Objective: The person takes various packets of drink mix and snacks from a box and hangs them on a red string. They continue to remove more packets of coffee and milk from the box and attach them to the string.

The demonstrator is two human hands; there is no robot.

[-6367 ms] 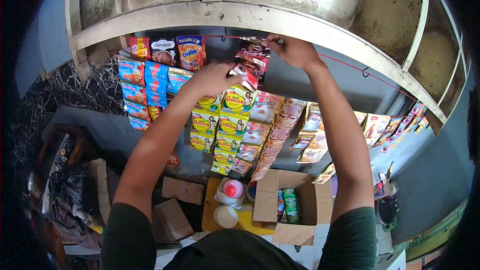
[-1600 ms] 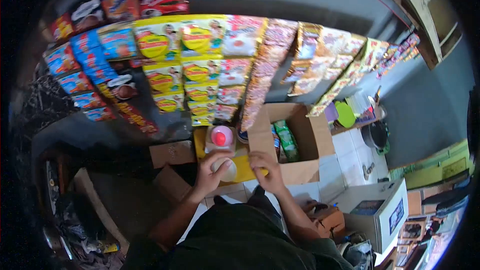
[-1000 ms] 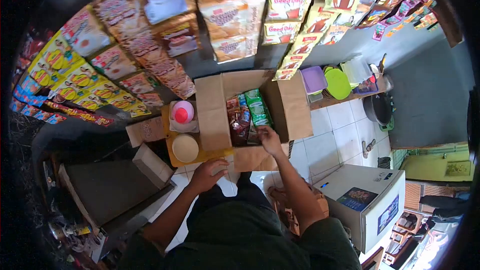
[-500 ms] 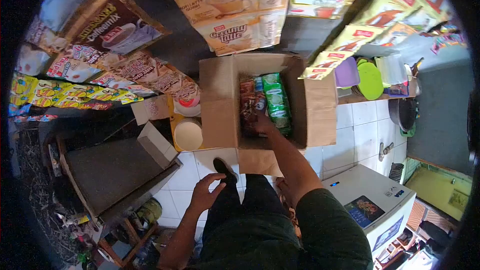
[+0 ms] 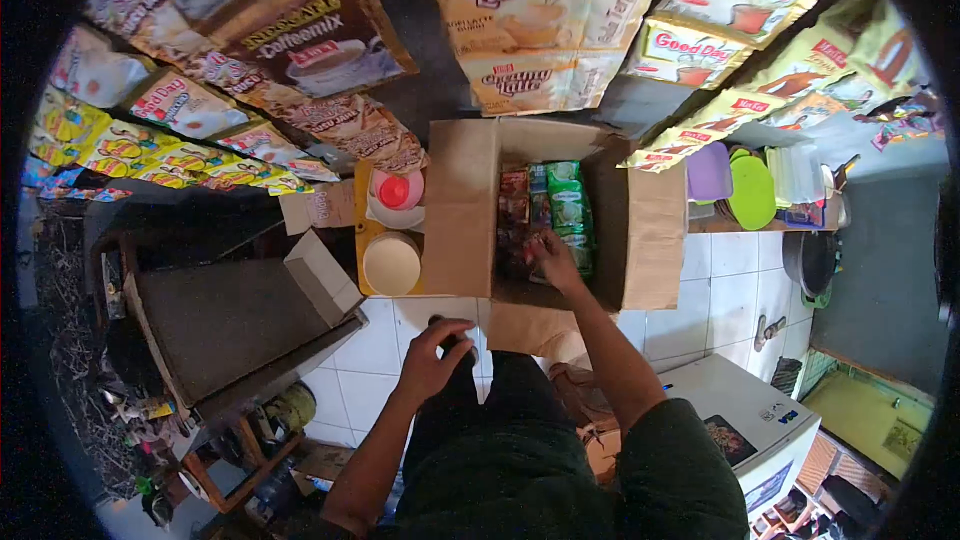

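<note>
An open cardboard box (image 5: 655, 250) stands in front of me with its flaps folded out. Inside it lie green sachet packs (image 5: 568, 210) on the right and brown-red sachet packs (image 5: 514, 202) on the left. My right hand (image 5: 556, 262) reaches into the box over the lower part of the packs, its fingers bent together; a small reddish thing shows at the fingertips, too small to name. Outside the box, my left hand (image 5: 436, 358) hovers above my legs, empty, with the fingers curved and apart from the thumb.
Strips of drink sachets (image 5: 350, 50) hang overhead and at both sides. Bowls (image 5: 392, 263) stand left of the box. Purple and green plates (image 5: 750, 190) sit on a shelf at right. A white appliance (image 5: 740, 410) is at lower right, a brown table (image 5: 235, 320) at left.
My right hand has lifted slightly and shifted right from the brown-red packs. My left hand has moved a little up and right. The view has shifted, so the box appears further right.
</note>
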